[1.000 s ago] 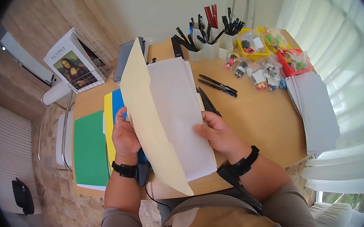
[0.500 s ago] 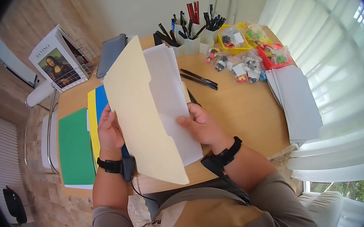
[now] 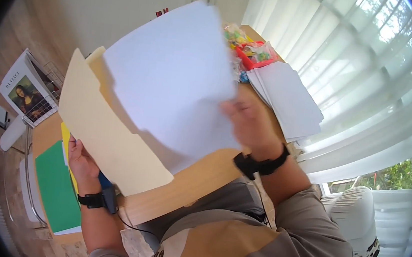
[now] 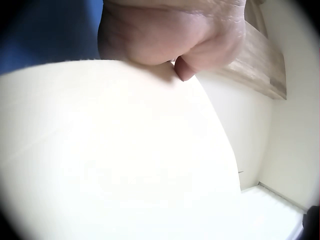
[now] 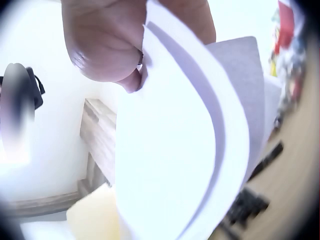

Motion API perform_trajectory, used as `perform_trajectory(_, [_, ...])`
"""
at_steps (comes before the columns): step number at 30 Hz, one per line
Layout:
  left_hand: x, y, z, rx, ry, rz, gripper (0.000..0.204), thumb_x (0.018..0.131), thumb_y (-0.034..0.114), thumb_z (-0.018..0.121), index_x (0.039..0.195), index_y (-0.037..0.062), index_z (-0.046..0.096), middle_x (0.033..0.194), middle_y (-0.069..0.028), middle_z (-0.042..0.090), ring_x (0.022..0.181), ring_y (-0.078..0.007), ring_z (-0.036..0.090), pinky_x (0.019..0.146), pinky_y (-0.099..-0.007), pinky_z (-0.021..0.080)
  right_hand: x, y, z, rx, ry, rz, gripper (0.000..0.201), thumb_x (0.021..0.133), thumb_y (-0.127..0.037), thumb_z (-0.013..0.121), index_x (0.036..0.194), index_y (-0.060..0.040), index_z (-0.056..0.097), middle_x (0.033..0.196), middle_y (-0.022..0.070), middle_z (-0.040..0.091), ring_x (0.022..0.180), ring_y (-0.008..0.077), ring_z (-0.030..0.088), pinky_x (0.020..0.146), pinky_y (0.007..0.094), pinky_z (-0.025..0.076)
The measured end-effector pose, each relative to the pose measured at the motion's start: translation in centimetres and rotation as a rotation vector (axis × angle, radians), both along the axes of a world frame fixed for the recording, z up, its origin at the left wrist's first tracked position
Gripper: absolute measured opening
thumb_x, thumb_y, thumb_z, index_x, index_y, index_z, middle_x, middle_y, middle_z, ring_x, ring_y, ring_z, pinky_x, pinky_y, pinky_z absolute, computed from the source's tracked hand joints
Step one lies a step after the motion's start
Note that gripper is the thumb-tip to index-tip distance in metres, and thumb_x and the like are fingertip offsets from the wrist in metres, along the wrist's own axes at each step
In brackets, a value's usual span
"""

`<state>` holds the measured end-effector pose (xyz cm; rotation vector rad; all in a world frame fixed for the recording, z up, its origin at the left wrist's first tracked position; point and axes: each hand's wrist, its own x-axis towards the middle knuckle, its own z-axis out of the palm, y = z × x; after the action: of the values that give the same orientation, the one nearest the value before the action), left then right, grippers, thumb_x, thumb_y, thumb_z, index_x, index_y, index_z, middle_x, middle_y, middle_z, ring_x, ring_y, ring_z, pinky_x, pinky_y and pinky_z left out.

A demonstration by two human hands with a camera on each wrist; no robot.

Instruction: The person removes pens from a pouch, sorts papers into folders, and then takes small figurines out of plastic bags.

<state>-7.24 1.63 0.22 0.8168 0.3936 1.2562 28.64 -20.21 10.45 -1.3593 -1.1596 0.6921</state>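
My left hand (image 3: 83, 163) holds a cream manila folder (image 3: 110, 133) by its left side, over the table's front part. The folder stands tilted and partly spread, its tabbed back flap showing behind. White paper sheets (image 3: 171, 74) rise at the folder's right, their right edge pinched in my right hand (image 3: 254, 121), which is blurred. In the right wrist view the thumb (image 5: 131, 82) presses on the sheets, which fan apart in several layers. The left wrist view shows the folder's pale face filling most of the frame, with the thumb tip (image 4: 185, 72) at its edge.
Green paper (image 3: 56, 188) lies at the table's left. A book with a portrait cover (image 3: 26, 94) stands in a wire rack behind it. At the right are a white paper stack (image 3: 289, 99) and a red basket (image 3: 256, 55) with bagged items. The raised sheets hide most of the pens.
The right hand has moved up and to the right with the white sheets, drawing them away from the folder. The folder in the left hand has spread wider, and the head view has turned right.
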Motion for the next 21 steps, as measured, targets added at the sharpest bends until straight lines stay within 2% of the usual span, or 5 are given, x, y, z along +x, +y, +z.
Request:
perform_trajectory(5, [-0.6, 0.4, -0.7, -0.019, -0.018, 0.037, 0.032, 0.098, 0.009, 0.048, 0.129, 0.0023, 0.046, 0.128, -0.0132, 0.058, 0.116, -0.0265, 0.057, 0.101, -0.0434, 0.047, 14.6, -6.2, 2.5, 0.217, -0.013, -0.437, 0.026, 0.1, -0.014, 0.051, 0.122, -0.0014, 0.057, 0.109, 0.0059, 0.066, 0.096, 0.0125, 0.061, 0.087, 0.0286, 0.049])
perform_trajectory(11, [-0.7, 0.5, -0.6, -0.068, -0.016, 0.035, 0.032, 0.097, 0.007, 0.048, 0.128, 0.0005, 0.048, 0.125, -0.0133, 0.059, 0.114, -0.0253, 0.059, 0.1, -0.0403, 0.048, 27.6, -13.4, 0.6, -0.461, 0.019, -0.623, 0.03, 0.098, -0.012, 0.049, 0.124, 0.0023, 0.055, 0.107, 0.0104, 0.066, 0.094, 0.0195, 0.063, 0.088, 0.0326, 0.049])
perform_trajectory(12, [-0.7, 0.4, -0.4, -0.063, -0.006, 0.028, 0.033, 0.097, 0.005, 0.046, 0.13, -0.0011, 0.047, 0.126, -0.0143, 0.058, 0.116, -0.0253, 0.057, 0.101, -0.0394, 0.047, 28.5, -14.4, 0.0, -0.668, -0.202, -0.584, 0.03, 0.097, -0.012, 0.051, 0.122, 0.0027, 0.057, 0.103, 0.0101, 0.067, 0.09, 0.0187, 0.062, 0.084, 0.0313, 0.048])
perform_trajectory(17, [-0.7, 0.8, -1.1, -0.061, 0.03, 0.024, 0.034, 0.097, 0.004, 0.044, 0.13, -0.0011, 0.048, 0.128, -0.0146, 0.058, 0.117, -0.0252, 0.057, 0.103, -0.039, 0.046, 30.5, -14.3, -4.0, -0.809, -0.336, -0.564, 0.024, 0.094, -0.014, 0.053, 0.111, 0.0002, 0.063, 0.079, 0.0003, 0.058, 0.065, 0.0106, 0.045, 0.064, 0.028, 0.042])
perform_trajectory(21, [-1.1, 1.2, -2.0, -0.067, 0.067, 0.026, 0.036, 0.096, 0.004, 0.044, 0.132, -0.0011, 0.047, 0.13, -0.0146, 0.057, 0.119, -0.0252, 0.057, 0.104, -0.0392, 0.045, 32.1, -12.9, -4.3, -0.998, -0.826, -0.543, 0.037, 0.088, -0.015, 0.055, 0.121, 0.0016, 0.06, 0.11, 0.0198, 0.067, 0.102, 0.0312, 0.064, 0.089, 0.0386, 0.049])
